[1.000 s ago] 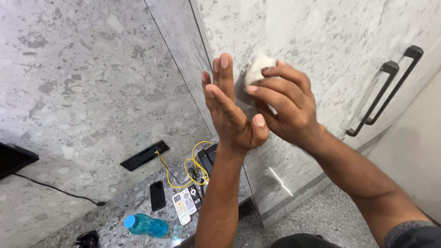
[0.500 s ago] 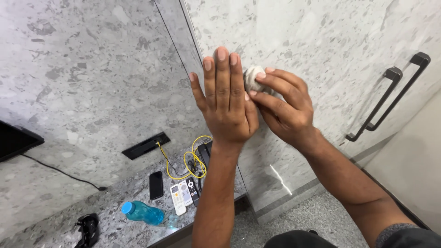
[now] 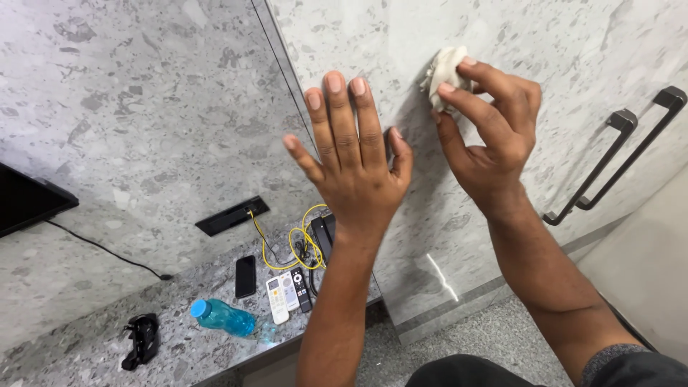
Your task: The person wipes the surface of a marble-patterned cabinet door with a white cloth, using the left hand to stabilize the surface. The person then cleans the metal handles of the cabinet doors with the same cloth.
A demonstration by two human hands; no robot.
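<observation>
My right hand (image 3: 491, 132) pinches a crumpled white cloth (image 3: 443, 68) and presses it against a glossy grey speckled cabinet panel (image 3: 573, 50). My left hand (image 3: 351, 165) lies flat on the same panel, fingers spread and pointing up, a little left of and below the cloth. The left hand holds nothing. The two hands are apart, with a narrow strip of panel between them.
Two dark bar handles (image 3: 616, 158) sit on the panel at right. Below left, a speckled counter (image 3: 86, 351) carries a blue bottle (image 3: 222, 317), a black phone (image 3: 245, 276), remote controls (image 3: 285, 294), yellow cable (image 3: 297, 240), a black controller (image 3: 141, 339). A dark screen (image 3: 25, 204) is at far left.
My right hand has carried the cloth up and to the right across the panel. My left hand has spread flat on the panel and the hands have separated.
</observation>
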